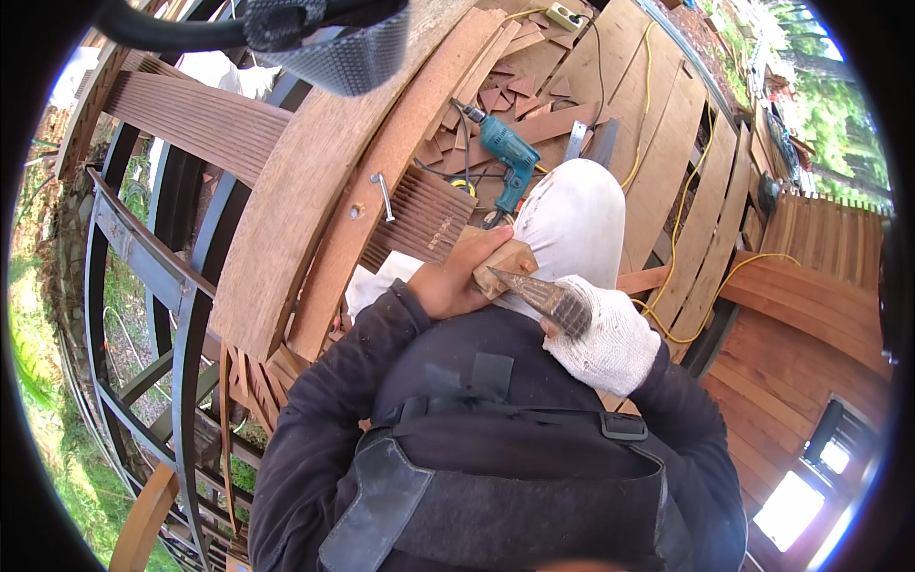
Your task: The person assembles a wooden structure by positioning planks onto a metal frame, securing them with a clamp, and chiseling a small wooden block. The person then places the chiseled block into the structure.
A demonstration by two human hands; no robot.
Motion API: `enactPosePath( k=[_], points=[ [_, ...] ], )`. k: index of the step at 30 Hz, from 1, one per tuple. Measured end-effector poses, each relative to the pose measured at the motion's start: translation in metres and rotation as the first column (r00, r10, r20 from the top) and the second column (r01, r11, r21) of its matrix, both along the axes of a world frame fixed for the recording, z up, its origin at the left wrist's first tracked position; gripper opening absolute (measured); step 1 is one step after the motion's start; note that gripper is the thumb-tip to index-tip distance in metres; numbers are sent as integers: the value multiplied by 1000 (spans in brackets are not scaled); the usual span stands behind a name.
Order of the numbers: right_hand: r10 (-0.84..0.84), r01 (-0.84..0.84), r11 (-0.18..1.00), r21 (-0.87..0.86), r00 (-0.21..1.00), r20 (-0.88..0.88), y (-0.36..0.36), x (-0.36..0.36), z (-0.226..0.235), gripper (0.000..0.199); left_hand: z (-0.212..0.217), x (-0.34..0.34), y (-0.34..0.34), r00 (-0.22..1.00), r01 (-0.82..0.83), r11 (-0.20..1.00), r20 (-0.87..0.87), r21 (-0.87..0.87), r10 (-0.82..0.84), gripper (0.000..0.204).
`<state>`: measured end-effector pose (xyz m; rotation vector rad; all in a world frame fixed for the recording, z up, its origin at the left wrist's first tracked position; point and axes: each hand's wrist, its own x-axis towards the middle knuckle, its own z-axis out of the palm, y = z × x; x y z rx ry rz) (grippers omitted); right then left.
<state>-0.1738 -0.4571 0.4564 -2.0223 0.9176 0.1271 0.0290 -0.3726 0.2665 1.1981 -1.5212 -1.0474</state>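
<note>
My bare left hand (450, 282) is closed around a small wooden block (515, 257), close to my body at the middle of the view. In my right hand (602, 336), which wears a white knit glove, is a hammer (545, 299). Its worn head tapers to a point toward the left, and that point overlaps the block's near end; I cannot tell if they touch. A cross-hatched face shows at the head's wide end, while the fist hides the handle. Just beyond the hands is my knee in white trousers (578, 205).
A teal corded drill (512, 153) lies ahead among reddish wood offcuts (519, 91). Left of me runs a thick curved plank (286, 210), with a metal bolt (383, 195) beside it. Yellow cord (673, 257) crosses the boards at right. Dark metal framing (143, 248) stands far left.
</note>
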Motion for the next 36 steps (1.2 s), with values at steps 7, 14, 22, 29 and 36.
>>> enactPosePath(
  k=[7, 14, 22, 29, 36],
  points=[
    [-303, 299, 939, 173, 953, -4, -2, -7, 3, 28, -11, 6, -1, 985, -94, 995, -147, -30, 88, 55],
    [-198, 203, 979, -15, 967, 157, 1, -14, 13, 37, -5, 32, -16, 981, 171, 979, -107, 114, -159, 52],
    [-92, 89, 994, 70, 995, 49, 0, -6, 8, 36, -8, 28, -31, 939, 333, 939, -124, 84, -321, 50],
    [-48, 48, 999, 11, 998, 40, -2, -5, 8, 35, -3, 25, -34, 939, 325, 941, -146, 97, -310, 48],
    [-54, 53, 999, 11, 998, 41, -2, -4, 7, 34, -3, 26, -35, 940, 330, 936, -137, 125, -314, 50]
  ],
)
